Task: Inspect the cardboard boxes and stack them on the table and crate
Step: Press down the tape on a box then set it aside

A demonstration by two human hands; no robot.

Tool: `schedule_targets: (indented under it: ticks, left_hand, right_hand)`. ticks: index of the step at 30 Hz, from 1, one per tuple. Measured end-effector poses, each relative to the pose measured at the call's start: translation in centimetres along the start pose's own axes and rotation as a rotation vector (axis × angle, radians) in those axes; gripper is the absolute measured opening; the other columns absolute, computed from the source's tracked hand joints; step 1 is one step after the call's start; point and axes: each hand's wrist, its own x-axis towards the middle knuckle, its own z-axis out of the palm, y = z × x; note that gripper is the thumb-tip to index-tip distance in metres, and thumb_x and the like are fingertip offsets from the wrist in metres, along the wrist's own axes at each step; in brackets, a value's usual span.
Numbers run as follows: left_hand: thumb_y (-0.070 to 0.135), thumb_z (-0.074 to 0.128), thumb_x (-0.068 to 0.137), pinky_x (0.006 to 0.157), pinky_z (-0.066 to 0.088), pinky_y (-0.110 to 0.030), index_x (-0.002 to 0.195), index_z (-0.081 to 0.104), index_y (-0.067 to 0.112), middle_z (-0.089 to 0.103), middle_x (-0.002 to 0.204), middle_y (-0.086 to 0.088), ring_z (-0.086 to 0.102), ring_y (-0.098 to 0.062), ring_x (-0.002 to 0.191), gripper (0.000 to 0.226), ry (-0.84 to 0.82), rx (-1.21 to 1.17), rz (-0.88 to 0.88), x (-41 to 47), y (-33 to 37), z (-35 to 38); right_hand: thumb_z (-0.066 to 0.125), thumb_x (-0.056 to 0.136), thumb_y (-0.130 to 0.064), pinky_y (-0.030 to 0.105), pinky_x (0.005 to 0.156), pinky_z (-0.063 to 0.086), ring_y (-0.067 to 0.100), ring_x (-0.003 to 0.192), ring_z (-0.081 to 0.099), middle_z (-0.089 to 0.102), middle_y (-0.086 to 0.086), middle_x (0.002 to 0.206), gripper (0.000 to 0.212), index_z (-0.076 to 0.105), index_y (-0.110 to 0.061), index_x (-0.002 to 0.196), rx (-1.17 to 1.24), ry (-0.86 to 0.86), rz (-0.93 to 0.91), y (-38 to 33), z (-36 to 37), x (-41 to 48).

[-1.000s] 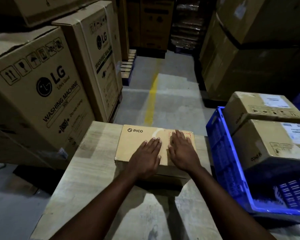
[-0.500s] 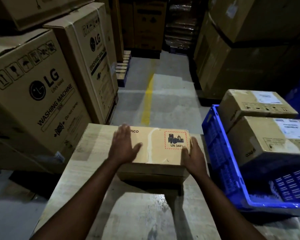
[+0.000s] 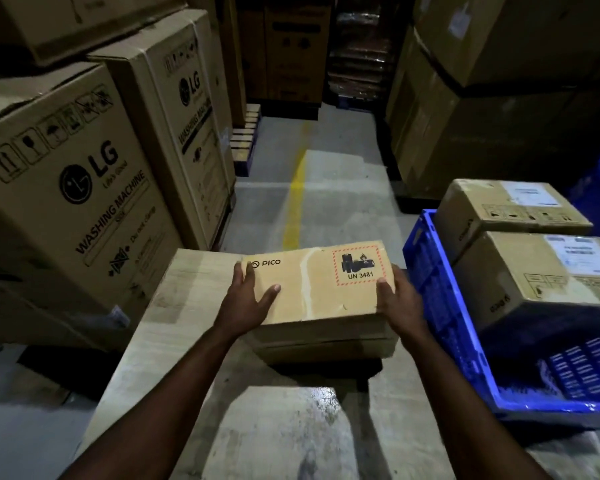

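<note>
A flat PICO cardboard box [image 3: 317, 282] with a red UN 3481 label is tilted up off the wooden table [image 3: 174, 306], its far edge raised. My left hand [image 3: 248, 299] grips its left edge, thumb on top. On the right edge my right hand [image 3: 395, 299] grips the box, thumb on the top face. Beneath it lies what looks like another flat box [image 3: 326, 346]. To the right a blue plastic crate [image 3: 440, 296] holds two cardboard boxes, a near one [image 3: 534, 271] and a far one [image 3: 506, 209].
Tall LG washing machine cartons [image 3: 84, 188] stand close on the left. Large stacked cartons [image 3: 482, 109] wall the right side. A concrete aisle with a yellow line [image 3: 297, 199] runs ahead between them, with pallets [image 3: 245, 140] at its left.
My hands slid from the middle of the box top to its left and right edges and took hold. The box has come nearer and tilted up.
</note>
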Motion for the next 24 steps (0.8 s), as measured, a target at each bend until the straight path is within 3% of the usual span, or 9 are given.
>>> schedule_targets:
  ticks: [3, 6, 10, 13, 16, 18, 20, 22, 24]
  left_hand:
    - [0.068, 0.054, 0.083, 0.115, 0.022, -0.032, 0.157, 0.009, 0.012, -0.003, 0.165, -0.01, 0.015, -0.026, 0.15, 0.103, -0.071, -0.126, -0.023, 0.0, 0.1, 0.7]
    - [0.07, 0.045, 0.086, 0.118, 0.017, -0.035, 0.157, 0.001, 0.013, -0.008, 0.164, -0.012, 0.009, -0.026, 0.151, 0.101, -0.178, -0.196, -0.068, -0.2, 0.1, 1.7]
    - [0.049, 0.028, 0.104, 0.122, 0.007, -0.043, 0.156, -0.001, 0.008, -0.002, 0.164, -0.015, 0.004, -0.027, 0.151, 0.072, -0.227, -0.149, -0.077, 0.4, 0.5, 1.9]
    - [0.048, 0.023, 0.105, 0.123, 0.0, -0.04, 0.157, 0.001, 0.01, -0.001, 0.164, -0.01, -0.002, -0.023, 0.152, 0.068, -0.241, -0.155, 0.006, 0.4, 2.7, 0.5]
    - [0.059, 0.02, 0.1, 0.123, -0.003, -0.035, 0.157, 0.001, 0.016, -0.004, 0.165, -0.006, -0.006, -0.016, 0.151, 0.074, -0.188, -0.281, 0.139, 0.6, 6.3, -1.7]
    - [0.053, 0.024, 0.102, 0.122, -0.002, -0.031, 0.157, 0.002, 0.017, -0.002, 0.164, -0.002, -0.004, -0.014, 0.151, 0.069, -0.124, -0.365, 0.197, 0.7, 8.8, -3.5]
    - [0.049, 0.033, 0.103, 0.123, 0.003, -0.034, 0.157, 0.002, 0.018, -0.001, 0.164, 0.0, -0.001, -0.012, 0.151, 0.07, -0.088, -0.379, 0.241, 0.6, 10.1, -5.0]
    - [0.05, 0.045, 0.099, 0.123, 0.007, -0.036, 0.158, 0.0, 0.017, -0.005, 0.165, -0.002, -0.002, -0.014, 0.151, 0.081, -0.086, -0.258, 0.287, 0.5, 10.0, -5.9]
    - [0.049, 0.055, 0.094, 0.12, 0.011, -0.035, 0.157, -0.003, 0.016, -0.009, 0.164, -0.004, 0.001, -0.017, 0.151, 0.092, -0.085, -0.118, 0.306, 0.4, 9.2, -6.2]
  right_hand:
    - [0.047, 0.101, -0.025, 0.038, 0.084, 0.058, 0.017, 0.104, 0.067, 0.067, -0.003, 0.115, 0.033, 0.051, -0.025, 0.134, -0.12, 0.053, -0.092, -3.1, -1.0, 1.3]
    - [0.049, 0.099, -0.026, 0.028, 0.079, 0.055, 0.011, 0.104, 0.064, 0.063, -0.008, 0.121, 0.045, 0.042, -0.028, 0.143, -0.203, 0.061, -0.146, -6.2, -0.6, 1.6]
    - [0.046, 0.095, -0.03, 0.051, 0.101, 0.048, 0.027, 0.132, 0.049, 0.046, 0.008, 0.147, 0.057, 0.032, -0.019, 0.149, -0.304, 0.081, -0.207, -9.0, 2.4, 0.2]
    - [0.044, 0.1, -0.027, 0.044, 0.116, 0.032, 0.028, 0.145, 0.031, 0.03, 0.01, 0.16, 0.061, 0.023, -0.012, 0.155, -0.336, 0.007, -0.214, -11.0, 4.4, -0.7]
    - [0.044, 0.103, -0.03, 0.036, 0.117, 0.028, 0.023, 0.145, 0.033, 0.032, 0.008, 0.159, 0.056, 0.027, -0.013, 0.154, -0.115, -0.104, -0.229, -12.5, 5.3, -1.2]
    - [0.043, 0.104, -0.03, 0.036, 0.118, 0.027, 0.023, 0.144, 0.035, 0.035, 0.009, 0.157, 0.053, 0.032, -0.013, 0.153, -0.054, -0.087, -0.25, -12.0, 5.3, -1.0]
    - [0.036, 0.105, -0.032, 0.032, 0.121, 0.017, 0.023, 0.148, 0.025, 0.029, 0.011, 0.16, 0.053, 0.031, -0.009, 0.153, -0.202, -0.033, -0.319, -10.1, 4.5, -0.5]
    - [0.026, 0.102, -0.039, 0.035, 0.123, 0.008, 0.022, 0.151, 0.014, 0.02, 0.011, 0.163, 0.059, 0.028, -0.009, 0.154, -0.425, -0.052, -0.361, -7.5, 3.5, 0.1]
    - [0.023, 0.101, -0.043, 0.044, 0.124, 0.01, 0.023, 0.152, 0.011, 0.018, 0.011, 0.163, 0.06, 0.029, -0.011, 0.152, -0.555, -0.074, -0.313, -4.9, 2.5, 0.6]
